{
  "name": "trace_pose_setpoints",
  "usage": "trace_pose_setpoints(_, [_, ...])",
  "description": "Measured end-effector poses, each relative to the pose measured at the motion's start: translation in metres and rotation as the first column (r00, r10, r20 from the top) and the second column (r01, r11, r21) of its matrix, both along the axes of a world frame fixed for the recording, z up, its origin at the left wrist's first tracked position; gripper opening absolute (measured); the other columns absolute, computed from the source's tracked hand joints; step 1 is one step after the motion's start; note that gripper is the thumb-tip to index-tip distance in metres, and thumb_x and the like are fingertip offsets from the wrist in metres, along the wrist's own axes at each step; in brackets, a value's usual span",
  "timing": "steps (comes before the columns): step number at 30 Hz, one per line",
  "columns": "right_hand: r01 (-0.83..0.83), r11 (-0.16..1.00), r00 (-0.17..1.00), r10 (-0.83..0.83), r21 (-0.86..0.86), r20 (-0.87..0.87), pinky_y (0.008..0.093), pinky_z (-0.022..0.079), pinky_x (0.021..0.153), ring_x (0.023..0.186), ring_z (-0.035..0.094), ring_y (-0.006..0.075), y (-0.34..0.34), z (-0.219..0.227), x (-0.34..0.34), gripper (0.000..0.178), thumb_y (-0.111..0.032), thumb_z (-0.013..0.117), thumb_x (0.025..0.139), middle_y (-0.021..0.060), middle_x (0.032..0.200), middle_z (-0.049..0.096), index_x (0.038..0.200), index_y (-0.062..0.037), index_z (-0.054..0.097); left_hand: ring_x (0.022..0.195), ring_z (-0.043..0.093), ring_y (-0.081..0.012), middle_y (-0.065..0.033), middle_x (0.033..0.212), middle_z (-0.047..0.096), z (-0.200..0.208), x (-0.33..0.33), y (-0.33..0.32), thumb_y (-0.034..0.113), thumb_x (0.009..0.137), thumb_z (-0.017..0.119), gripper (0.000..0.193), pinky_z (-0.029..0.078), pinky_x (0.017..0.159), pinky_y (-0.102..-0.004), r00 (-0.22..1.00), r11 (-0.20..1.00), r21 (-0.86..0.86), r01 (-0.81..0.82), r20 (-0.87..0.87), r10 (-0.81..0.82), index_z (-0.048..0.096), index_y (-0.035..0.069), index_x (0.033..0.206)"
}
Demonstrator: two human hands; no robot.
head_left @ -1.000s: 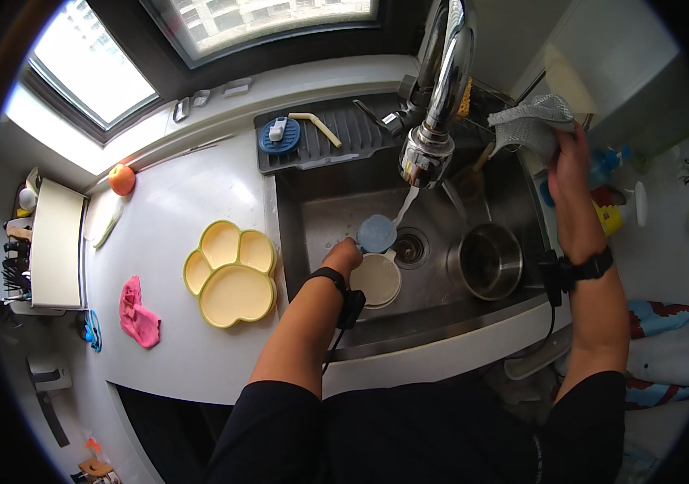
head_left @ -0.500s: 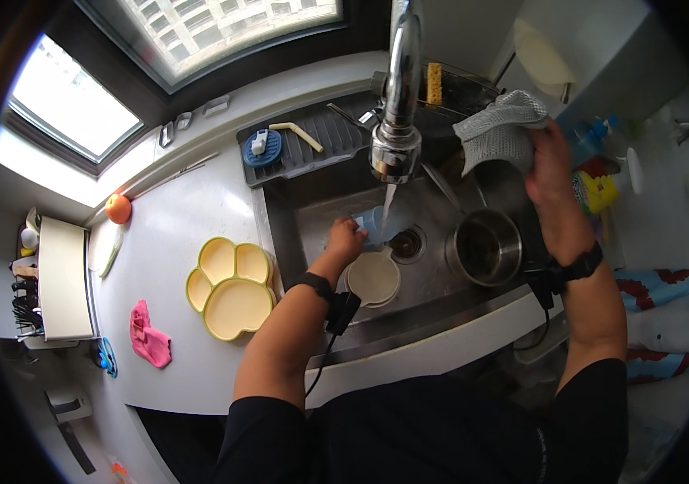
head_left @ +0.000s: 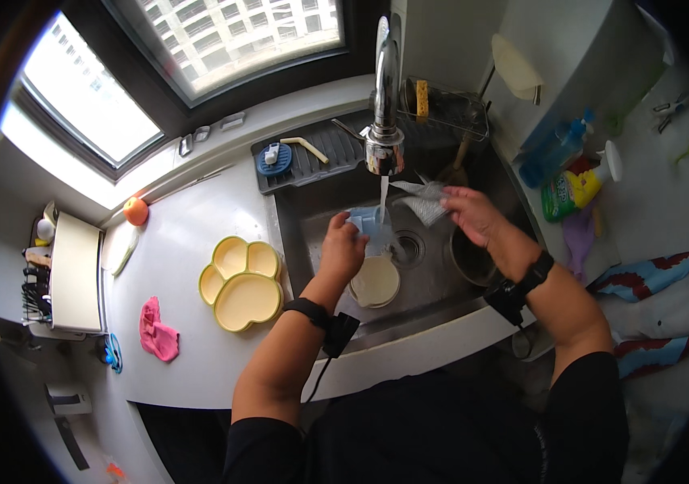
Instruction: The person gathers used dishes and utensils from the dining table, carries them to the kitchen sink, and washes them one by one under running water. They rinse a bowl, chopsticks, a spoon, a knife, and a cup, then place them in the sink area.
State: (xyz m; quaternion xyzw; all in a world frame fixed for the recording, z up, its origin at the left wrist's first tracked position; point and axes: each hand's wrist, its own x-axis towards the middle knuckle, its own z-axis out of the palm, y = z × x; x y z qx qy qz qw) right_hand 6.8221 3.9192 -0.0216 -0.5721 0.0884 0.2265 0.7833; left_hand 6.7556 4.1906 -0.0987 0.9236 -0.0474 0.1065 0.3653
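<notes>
My left hand [head_left: 343, 244] is closed round the edge of a light blue translucent container [head_left: 372, 223] inside the sink [head_left: 324, 214]. Water from the chrome faucet [head_left: 385, 153] runs down onto the container. To its right, my right hand [head_left: 477, 218] pinches a grey mesh dishcloth [head_left: 426, 207] that hangs over the sink. A round cream dish [head_left: 375, 284] lies on the sink floor below my left hand. The steel pot [head_left: 473, 256] stands in the sink's right part, partly hidden beneath my right hand and wrist.
On the counter left of the sink are a cream paw-shaped divided plate [head_left: 249, 302], a pink cloth [head_left: 158, 329] and an apple [head_left: 135, 211]. A grey drain mat [head_left: 336, 153] lies behind the sink. Cleaning bottles, including a green-and-yellow spray bottle [head_left: 558, 198], stand at the right.
My right hand has brought the dishcloth down and left, from above the sink's far right toward the faucet stream. My left hand still holds the blue container under the water.
</notes>
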Motion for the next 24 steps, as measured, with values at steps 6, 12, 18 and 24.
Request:
trace_pose_setpoints(6, [0.002, 0.902, 0.909, 0.178, -0.431, 0.376, 0.0299, 0.048, 0.084, 0.093, 0.061, 0.0184, 0.052, -0.034, -0.028, 0.037, -0.002, 0.061, 0.081, 0.0106, 0.105, 0.063, 0.118, -0.0016, 0.054, 0.069, 0.053, -0.0073, -0.0018, 0.093, 0.06, -0.042, 0.002, 0.009, 0.018, 0.085, 0.07, 0.031, 0.045, 0.062, -0.0221, 0.976, 0.79, -0.585, -0.183, -0.203, 0.075, 0.06, -0.001, 0.108])
trace_pose_setpoints(12, [-0.015, 0.362, 0.46, 0.83, -0.932, 0.315, 0.0517, 0.011, 0.112, 0.114, 0.055, 0.0305, 0.091, -0.035, -0.051, 0.045, -0.033, 0.06, 0.087, 0.0143, 0.114, 0.061, 0.125, -0.0115, 0.049, 0.082, 0.053, -0.0073, -0.0042, 0.11, 0.06, -0.02, -0.013, 0.003, 0.01, 0.087, 0.066, 0.018, 0.045, 0.07, -0.0213, 0.988, 0.513, -0.85, -0.121, -0.151, -0.018, 0.06, -0.001, 0.099])
trace_pose_setpoints(18, [0.239, 0.311, 0.263, 0.891, -0.92, 0.37, 0.0526, 0.026, 0.107, 0.095, 0.063, 0.0326, 0.094, -0.042, -0.037, 0.042, -0.044, 0.066, 0.08, 0.0149, 0.092, 0.068, 0.106, -0.0108, 0.063, 0.104, 0.053, -0.0161, -0.0061, 0.122, 0.056, -0.002, -0.009, 0.003, 0.013, 0.084, 0.07, 0.029, 0.045, 0.089, -0.0292, 0.996, 0.616, -0.782, -0.095, -0.071, 0.063, 0.054, 0.003, 0.107])
trace_pose_setpoints(24, [-0.149, 0.799, 0.782, 0.456, -0.583, 0.425, 0.0363, 0.047, 0.086, 0.104, 0.06, 0.0274, 0.137, -0.014, -0.051, 0.043, -0.027, 0.062, 0.087, 0.0168, 0.112, 0.061, 0.124, -0.0079, 0.051, 0.113, 0.054, -0.0278, -0.0069, 0.121, 0.054, 0.017, -0.017, -0.024, 0.048, 0.083, 0.066, 0.061, 0.048, 0.091, -0.046, 0.951, -0.235, -0.94, -0.248, -0.19, -0.243, 0.042, 0.015, 0.129])
